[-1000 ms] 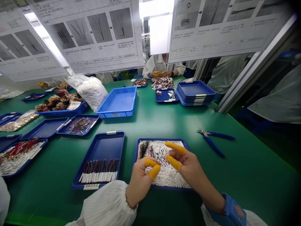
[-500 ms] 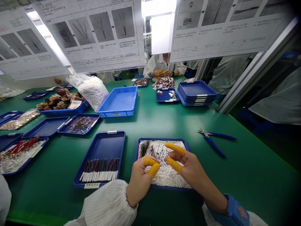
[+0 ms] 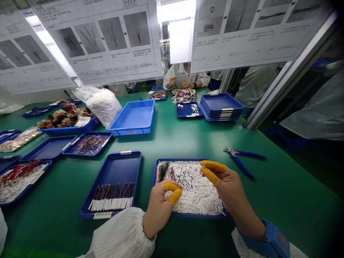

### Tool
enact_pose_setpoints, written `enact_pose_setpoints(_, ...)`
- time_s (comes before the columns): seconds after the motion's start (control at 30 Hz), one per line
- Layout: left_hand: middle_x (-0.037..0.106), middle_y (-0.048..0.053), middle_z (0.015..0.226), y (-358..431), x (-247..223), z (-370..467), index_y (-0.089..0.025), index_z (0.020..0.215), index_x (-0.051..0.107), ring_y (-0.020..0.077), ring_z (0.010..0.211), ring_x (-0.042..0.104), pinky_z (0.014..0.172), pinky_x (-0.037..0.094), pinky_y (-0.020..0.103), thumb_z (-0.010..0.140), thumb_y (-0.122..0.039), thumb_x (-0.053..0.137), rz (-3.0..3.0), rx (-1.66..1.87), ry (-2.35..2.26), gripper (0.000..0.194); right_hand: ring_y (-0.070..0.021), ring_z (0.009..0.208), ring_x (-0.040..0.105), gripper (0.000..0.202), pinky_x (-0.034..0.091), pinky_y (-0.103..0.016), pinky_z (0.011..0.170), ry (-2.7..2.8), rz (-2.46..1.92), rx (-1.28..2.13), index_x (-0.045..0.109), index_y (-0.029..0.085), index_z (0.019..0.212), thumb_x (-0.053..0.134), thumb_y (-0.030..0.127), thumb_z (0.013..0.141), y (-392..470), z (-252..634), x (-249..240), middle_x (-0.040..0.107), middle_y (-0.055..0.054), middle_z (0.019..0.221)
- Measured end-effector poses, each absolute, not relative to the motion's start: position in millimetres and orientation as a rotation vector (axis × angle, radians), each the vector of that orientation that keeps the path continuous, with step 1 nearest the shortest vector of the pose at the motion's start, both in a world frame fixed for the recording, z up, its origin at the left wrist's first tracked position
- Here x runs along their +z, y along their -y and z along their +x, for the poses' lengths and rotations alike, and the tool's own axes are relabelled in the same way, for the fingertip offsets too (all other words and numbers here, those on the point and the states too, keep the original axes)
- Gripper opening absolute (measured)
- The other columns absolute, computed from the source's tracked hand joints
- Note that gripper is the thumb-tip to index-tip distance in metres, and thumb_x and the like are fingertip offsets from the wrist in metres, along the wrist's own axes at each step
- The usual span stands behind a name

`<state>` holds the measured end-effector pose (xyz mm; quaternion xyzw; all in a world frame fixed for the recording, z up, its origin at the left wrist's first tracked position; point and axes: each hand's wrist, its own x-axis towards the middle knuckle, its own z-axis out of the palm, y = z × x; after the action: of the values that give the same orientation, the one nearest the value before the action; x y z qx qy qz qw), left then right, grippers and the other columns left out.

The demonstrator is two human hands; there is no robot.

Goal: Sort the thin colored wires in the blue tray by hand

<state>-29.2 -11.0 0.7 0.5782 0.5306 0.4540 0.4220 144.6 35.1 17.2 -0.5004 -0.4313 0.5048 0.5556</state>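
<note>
My left hand (image 3: 163, 201), with yellow finger cots on thumb and forefinger, pinches thin dark wires (image 3: 178, 180) over the left part of a blue tray. My right hand (image 3: 227, 184) is closed at the tray's right side, its yellow-cotted thumb and forefinger pressed on a small white tube (image 3: 201, 172), mostly hidden by the fingers. Below both hands the blue tray (image 3: 185, 159) holds a heap of white tubes (image 3: 202, 193) and a bundle of coloured wires (image 3: 162, 171). To the left, another blue tray (image 3: 124, 166) carries a row of wires with white tube ends (image 3: 111, 197).
Blue-handled cutters (image 3: 243, 163) lie to the right. Behind stand a light blue bin (image 3: 134, 116), a bag of white pieces (image 3: 103, 105) and stacked trays (image 3: 222, 104). Printed sheets (image 3: 107, 43) hang overhead. A co-worker (image 3: 185, 77) sits across the table.
My right hand has moved right, away from my left hand, with its fingers drawn closer together. My left hand stays nearly in place. The co-worker's hands have parted.
</note>
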Motion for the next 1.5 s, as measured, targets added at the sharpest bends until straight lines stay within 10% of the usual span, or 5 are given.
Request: enact_pose_setpoints(1.5,0.064,0.007,0.077,14,4,-26,-0.014,0.066,0.059,0.0168,0.073,0.059,0.067,0.046,0.025,0.074,-0.012,0.056,1.724,0.964,-1.231,0.008,-0.0223,0.070,0.067,0.016,0.054,-0.038,0.070,1.296,-1.110,1.049,0.070,0.022,0.076,0.069,0.018,0.060,-27,136,8,0.071,-0.003,0.072)
